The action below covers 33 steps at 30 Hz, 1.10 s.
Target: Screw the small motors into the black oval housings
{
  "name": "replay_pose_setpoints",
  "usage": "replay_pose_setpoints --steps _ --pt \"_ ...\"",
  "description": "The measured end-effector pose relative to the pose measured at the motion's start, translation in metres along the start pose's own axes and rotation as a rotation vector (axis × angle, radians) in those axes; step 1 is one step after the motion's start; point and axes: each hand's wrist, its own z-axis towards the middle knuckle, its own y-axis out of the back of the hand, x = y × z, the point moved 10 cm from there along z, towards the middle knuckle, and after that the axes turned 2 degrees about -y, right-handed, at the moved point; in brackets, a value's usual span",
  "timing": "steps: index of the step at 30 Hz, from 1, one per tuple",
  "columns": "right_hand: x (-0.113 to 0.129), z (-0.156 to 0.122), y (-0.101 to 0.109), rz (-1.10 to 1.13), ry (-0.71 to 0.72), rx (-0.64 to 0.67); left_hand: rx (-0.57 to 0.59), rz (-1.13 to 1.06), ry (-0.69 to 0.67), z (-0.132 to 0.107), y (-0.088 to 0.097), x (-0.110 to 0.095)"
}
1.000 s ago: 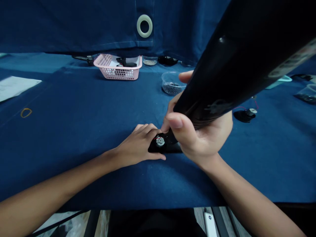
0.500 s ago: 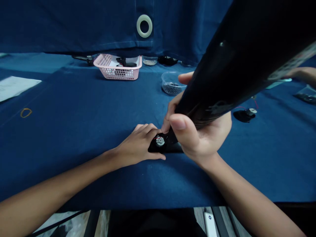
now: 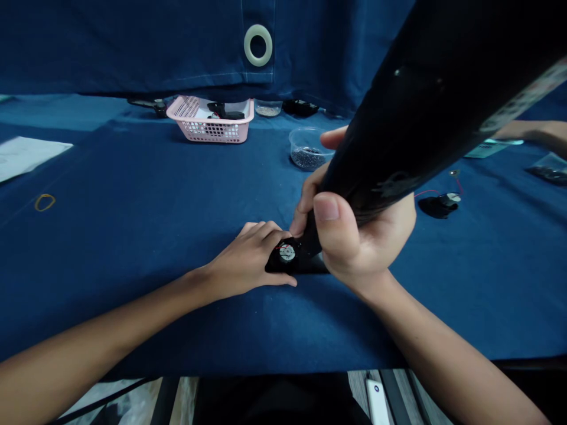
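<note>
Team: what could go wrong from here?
1. The black tool in the right grip slants down toward the black part, close to the left grip; a slip might strike it.
2. The thin red wire by the round motor sits near there and might get snagged.
3. The clear tub of small dark pieces appears behind the right grip; a wide swing could perhaps tip it.

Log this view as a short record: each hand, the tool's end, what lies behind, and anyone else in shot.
Left hand: braced around a black part with a silver disc, on blue cloth
Right hand: gripping a thick, tilted black tool
Tool's lower end: at the black part; exact contact hidden
Behind: pink basket, clear tub
Other person: an arm, far right, near a green tub
</note>
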Motion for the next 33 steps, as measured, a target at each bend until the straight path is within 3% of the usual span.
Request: replay_pose_setpoints --steps 6,14,29,33 --pt "0.003 0.0 -0.007 0.038 0.025 0.092 -0.037 -0.043 0.003 0.001 0.006 -0.001" --pt "-0.01 -0.001 0.003 0.04 -0.037 0.009 -0.021 0.022 -0.052 0.0 0.001 -0.002" --pt "-0.014 -0.004 -0.001 -0.006 -0.057 0.058 -0.002 0.07 -0.02 0.002 -0.003 -0.002" --pt "-0.008 -0.004 0.0 0.042 -0.002 0.032 0.021 0.071 -0.007 0.003 -0.005 -0.002"
